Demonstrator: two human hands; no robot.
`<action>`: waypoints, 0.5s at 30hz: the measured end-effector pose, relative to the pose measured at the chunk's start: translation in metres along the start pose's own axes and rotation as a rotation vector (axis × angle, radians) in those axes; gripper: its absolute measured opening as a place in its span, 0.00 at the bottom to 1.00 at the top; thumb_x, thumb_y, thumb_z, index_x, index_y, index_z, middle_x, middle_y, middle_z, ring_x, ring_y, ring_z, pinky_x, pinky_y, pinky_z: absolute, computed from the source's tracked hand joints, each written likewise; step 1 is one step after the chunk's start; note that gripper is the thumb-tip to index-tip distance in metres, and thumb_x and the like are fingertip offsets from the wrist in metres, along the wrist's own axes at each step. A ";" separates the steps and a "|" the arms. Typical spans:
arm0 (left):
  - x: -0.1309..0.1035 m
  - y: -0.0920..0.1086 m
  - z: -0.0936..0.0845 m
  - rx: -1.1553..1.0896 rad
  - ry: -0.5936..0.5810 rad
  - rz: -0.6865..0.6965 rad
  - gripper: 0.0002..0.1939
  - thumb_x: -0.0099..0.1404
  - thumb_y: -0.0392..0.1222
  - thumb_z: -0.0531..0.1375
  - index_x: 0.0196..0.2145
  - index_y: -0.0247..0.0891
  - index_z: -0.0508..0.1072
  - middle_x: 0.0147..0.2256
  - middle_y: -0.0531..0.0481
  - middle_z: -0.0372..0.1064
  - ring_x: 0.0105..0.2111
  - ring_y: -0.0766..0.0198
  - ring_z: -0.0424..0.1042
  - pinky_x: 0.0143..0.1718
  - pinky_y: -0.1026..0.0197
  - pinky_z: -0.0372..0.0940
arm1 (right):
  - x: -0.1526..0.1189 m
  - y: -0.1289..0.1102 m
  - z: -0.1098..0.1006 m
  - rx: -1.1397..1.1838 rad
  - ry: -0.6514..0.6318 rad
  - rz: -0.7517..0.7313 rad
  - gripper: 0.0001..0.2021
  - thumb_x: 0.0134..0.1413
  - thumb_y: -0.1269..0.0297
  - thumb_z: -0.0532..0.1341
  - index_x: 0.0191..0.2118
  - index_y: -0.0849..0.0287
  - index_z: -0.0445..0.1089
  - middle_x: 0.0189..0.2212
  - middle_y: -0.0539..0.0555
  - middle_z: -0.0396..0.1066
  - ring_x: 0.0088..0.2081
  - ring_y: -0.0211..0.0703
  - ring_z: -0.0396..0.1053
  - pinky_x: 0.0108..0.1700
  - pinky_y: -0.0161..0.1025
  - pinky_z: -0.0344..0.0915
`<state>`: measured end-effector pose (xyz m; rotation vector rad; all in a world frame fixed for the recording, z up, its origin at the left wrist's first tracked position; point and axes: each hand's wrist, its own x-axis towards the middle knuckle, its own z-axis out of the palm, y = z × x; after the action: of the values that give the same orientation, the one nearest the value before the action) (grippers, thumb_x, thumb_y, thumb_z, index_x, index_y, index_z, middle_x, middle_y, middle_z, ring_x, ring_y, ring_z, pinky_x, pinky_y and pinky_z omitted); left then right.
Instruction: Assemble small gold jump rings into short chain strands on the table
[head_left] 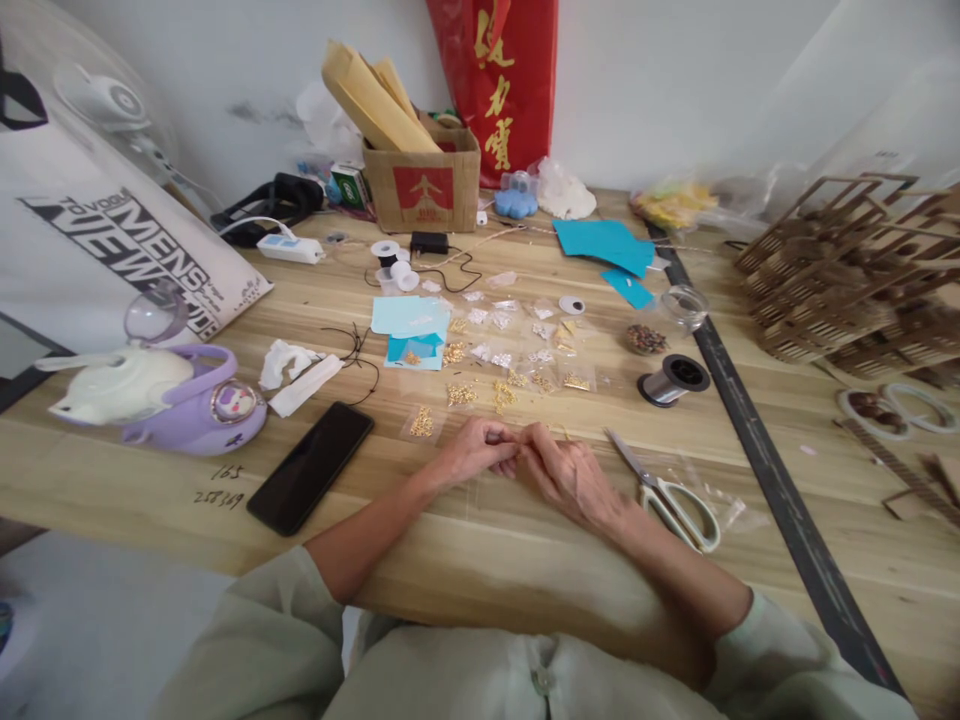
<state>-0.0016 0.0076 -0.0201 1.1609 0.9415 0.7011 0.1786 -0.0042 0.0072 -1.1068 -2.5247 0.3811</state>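
My left hand (476, 450) and my right hand (566, 470) meet at the fingertips above the wooden table (420, 570). Both are closed in a pinch on something too small to make out. Just beyond them lie gold beads (505, 396) and gold pieces in a small clear bag (421, 422). Farther back are silvery pieces in small bags (501, 358). Scissors (667, 495) with pale handles rest right of my right hand, beside crumpled clear plastic (731, 500). A spool of wire (673, 380) stands behind the scissors.
Left of my hands are a black phone (311, 468), white tissue (304, 380) and a purple bottle (191, 400). Light blue cards (409, 316), a cardboard box (424, 185) and a jar of beads (646, 338) stand farther back. Wooden racks (840, 270) fill the right side.
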 end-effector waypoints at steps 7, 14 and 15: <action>-0.001 0.004 0.000 -0.006 0.022 -0.039 0.26 0.50 0.61 0.65 0.28 0.30 0.71 0.22 0.49 0.70 0.22 0.67 0.71 0.25 0.66 0.66 | 0.002 0.002 -0.007 0.214 -0.063 0.054 0.05 0.64 0.65 0.48 0.41 0.58 0.58 0.25 0.49 0.71 0.23 0.37 0.66 0.26 0.32 0.54; -0.002 0.009 -0.001 -0.066 0.057 -0.049 0.25 0.47 0.58 0.68 0.28 0.29 0.74 0.24 0.48 0.72 0.23 0.68 0.71 0.25 0.67 0.66 | 0.000 -0.001 -0.013 0.087 -0.075 -0.018 0.12 0.55 0.58 0.60 0.41 0.57 0.59 0.26 0.49 0.70 0.25 0.39 0.67 0.27 0.33 0.54; -0.003 0.010 0.000 -0.071 0.052 -0.051 0.25 0.47 0.58 0.68 0.28 0.29 0.74 0.23 0.48 0.72 0.23 0.67 0.71 0.25 0.67 0.66 | 0.000 -0.002 -0.013 0.028 -0.064 -0.042 0.14 0.55 0.57 0.61 0.42 0.58 0.60 0.28 0.50 0.70 0.27 0.40 0.68 0.28 0.33 0.54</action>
<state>-0.0030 0.0082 -0.0096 1.0570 0.9789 0.7206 0.1825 -0.0044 0.0194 -1.0453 -2.5857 0.4466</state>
